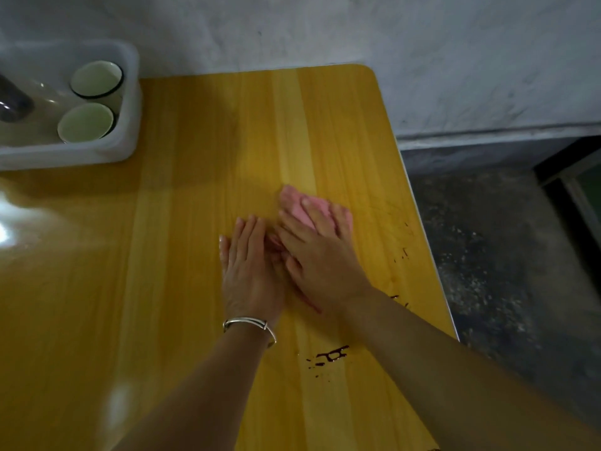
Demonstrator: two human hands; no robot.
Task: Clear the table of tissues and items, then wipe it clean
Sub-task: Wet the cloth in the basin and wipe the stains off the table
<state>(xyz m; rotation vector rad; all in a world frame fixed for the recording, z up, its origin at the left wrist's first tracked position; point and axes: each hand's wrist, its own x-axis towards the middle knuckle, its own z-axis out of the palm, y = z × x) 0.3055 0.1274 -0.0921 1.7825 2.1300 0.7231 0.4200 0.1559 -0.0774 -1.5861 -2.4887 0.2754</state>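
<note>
"Head view puts our pink cloth (310,206) on the table (195,222) close to its right edge, about midway along. Our right hand (320,255) lies flat on it, fingers straight and spread, pressing rather than gripping."

"And our left hand (250,271)?"

"Flat too, fingers straight and together, just beside the right and touching it. Pink shows between the two, so we judge the cloth runs under both. Neither hand has a hold on anything."

"What could go wrong from here?"

"Dark stains (331,355) lie by the right edge, nearer to us than the cloth, with smaller specks (403,253) beside our right forearm. If they are wet, dragging the cloth through them could smear them instead of lifting them. Our forearm passes close over them and could pick some up. A stroke pushed off the right edge would drop the mess on the floor (487,255)."

"Any containers?"

"One: a white plastic tub (130,102) at the far-left corner. Two pale cups stand upright in it by its right wall, the far cup (97,79) and the near cup (86,122), both seemingly empty. Further left in it we see glass and something dark, too blurred to name. A wide sweep to the left could knock the tub."
</note>
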